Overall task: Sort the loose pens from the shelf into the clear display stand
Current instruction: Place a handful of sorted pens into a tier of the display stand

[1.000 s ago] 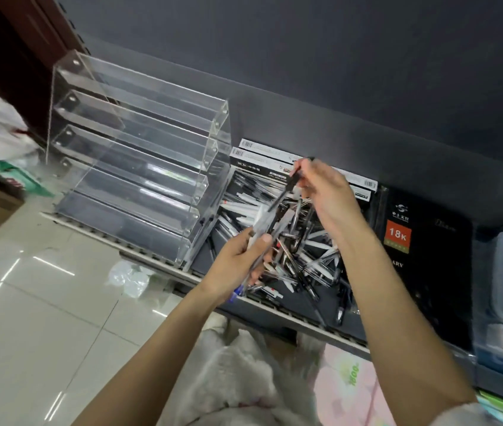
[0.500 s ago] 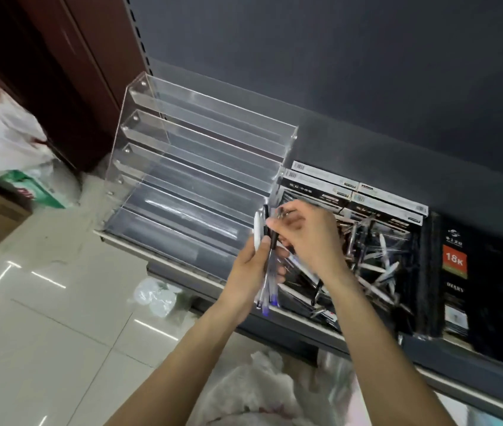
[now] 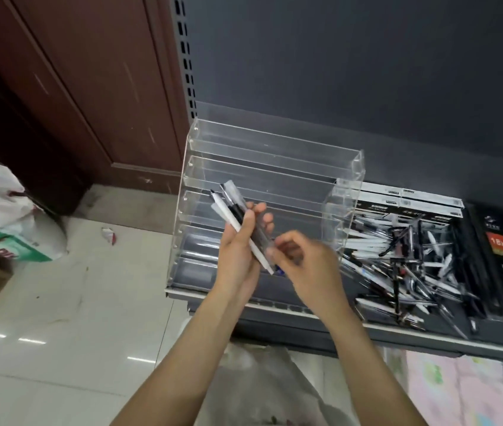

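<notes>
Before the stand point(image 3: 270, 192), which sits at the left end of the shelf point(image 3: 305, 315) with its tiers bare, the left hand point(image 3: 241, 250) grips a bundle of pens point(image 3: 237, 222), their tips slanting up and left. Just right of it, the right hand point(image 3: 302, 259) is blurred, fingers curled at the bundle's lower end; I cannot tell whether it pinches a pen. Right of the stand, a loose pile point(image 3: 404, 265) lies on the shelf, with boxes point(image 3: 410, 198) behind.
</notes>
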The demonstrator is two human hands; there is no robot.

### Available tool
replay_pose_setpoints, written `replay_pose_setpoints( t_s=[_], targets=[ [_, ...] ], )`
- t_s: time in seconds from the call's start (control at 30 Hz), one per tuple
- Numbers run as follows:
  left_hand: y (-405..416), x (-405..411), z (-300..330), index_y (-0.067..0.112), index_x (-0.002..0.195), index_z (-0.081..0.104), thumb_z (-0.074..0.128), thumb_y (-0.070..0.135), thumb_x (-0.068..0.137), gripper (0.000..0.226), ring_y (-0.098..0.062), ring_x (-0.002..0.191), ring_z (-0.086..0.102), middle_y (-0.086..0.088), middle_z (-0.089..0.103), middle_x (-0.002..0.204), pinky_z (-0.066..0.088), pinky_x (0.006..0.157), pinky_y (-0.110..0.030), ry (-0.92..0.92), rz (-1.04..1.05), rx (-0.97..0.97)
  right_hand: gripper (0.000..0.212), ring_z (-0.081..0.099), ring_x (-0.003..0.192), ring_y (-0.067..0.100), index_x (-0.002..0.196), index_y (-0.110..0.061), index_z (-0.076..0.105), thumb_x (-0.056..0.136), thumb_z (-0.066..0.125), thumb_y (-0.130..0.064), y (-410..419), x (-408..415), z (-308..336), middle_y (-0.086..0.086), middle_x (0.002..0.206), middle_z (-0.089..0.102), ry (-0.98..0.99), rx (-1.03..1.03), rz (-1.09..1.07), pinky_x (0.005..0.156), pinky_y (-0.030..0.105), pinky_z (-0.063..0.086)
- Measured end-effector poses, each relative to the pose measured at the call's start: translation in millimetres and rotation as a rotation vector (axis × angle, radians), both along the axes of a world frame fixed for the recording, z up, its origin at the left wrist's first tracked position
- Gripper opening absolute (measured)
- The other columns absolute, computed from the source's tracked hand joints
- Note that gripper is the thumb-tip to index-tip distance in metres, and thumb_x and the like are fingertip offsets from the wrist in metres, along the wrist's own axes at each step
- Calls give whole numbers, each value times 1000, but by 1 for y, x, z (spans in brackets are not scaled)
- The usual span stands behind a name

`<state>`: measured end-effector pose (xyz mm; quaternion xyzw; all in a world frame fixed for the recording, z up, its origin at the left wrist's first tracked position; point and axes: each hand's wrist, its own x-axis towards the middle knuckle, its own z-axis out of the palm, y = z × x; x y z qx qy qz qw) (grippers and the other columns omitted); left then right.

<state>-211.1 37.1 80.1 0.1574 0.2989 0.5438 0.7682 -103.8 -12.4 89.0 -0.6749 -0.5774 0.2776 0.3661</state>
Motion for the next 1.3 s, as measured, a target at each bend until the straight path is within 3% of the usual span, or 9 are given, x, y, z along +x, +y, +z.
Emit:
replay_pose_setpoints(
  t_s=[0.27,0.47,0.7,0.8,0.93,1.0,1.07,1.13,1.3],
  targets=[
    [9,-12,-6,14,120,55,43,25,94,31,-14,103,66,1,69,112,50,92,-33,-103,11,-98,1,65,68,0,84,-22,67,85,67,-22,14,-7,3,-16,74,68,35,25,-24,65,23,54],
    [36,-40,-6,18,119,55,37,23,99,27,-20,108,65,-1,69,113,48,96,-40,-53,107,-108,6,64,74,2,93,-24,68,87,65,-25,65,25,21,-18,79,67,-102,238,-161,69,14,50],
    [54,-69,-8,25,117,56,36,24,101,26,-12,85,67,4,68,89,47,94,-44,-40,124,-93,15,56,70,6,99,-21,72,90,61,-18,154,48,31,-6,91,71,-400,280,-68,64,20,43],
    [56,-70,-10,25,115,58,36,23,101,26,-9,77,62,5,63,80,46,93,-41,-56,104,-88,23,62,77,10,102,-22,73,91,56,-9,174,39,21,-3,96,72,-337,186,71,68,18,46],
    [59,-69,-11,23,119,55,36,22,101,26,-9,76,61,5,61,80,48,91,-40,-53,73,-69,32,54,57,-1,103,-25,72,93,47,-7,181,28,18,-11,88,70,-301,61,202,56,13,39],
    [61,-67,-9,23,121,54,37,21,100,27,-9,77,62,4,63,83,48,91,-41,-55,71,-63,30,59,81,0,103,-25,71,95,45,-12,184,25,16,-10,98,68,-359,37,253,72,18,43],
    [63,-65,-8,23,121,54,37,21,100,27,-9,78,63,4,64,83,49,90,-40,-56,72,-57,25,54,103,18,103,-25,68,97,44,-23,186,23,16,-5,110,64,-445,-19,298,86,29,39],
    [64,-62,-8,23,122,54,37,21,101,27,-9,80,65,4,66,85,49,89,-40,-55,68,-50,23,48,107,23,105,-23,65,97,46,-31,183,19,18,-2,115,60,-508,-38,303,89,31,36],
    [65,-52,-5,24,122,55,36,22,101,29,-14,97,67,2,71,100,46,96,-39,-41,96,-72,15,51,101,10,103,-18,65,94,54,-23,139,-6,31,-5,106,62,-381,279,233,87,23,38]
  ],
)
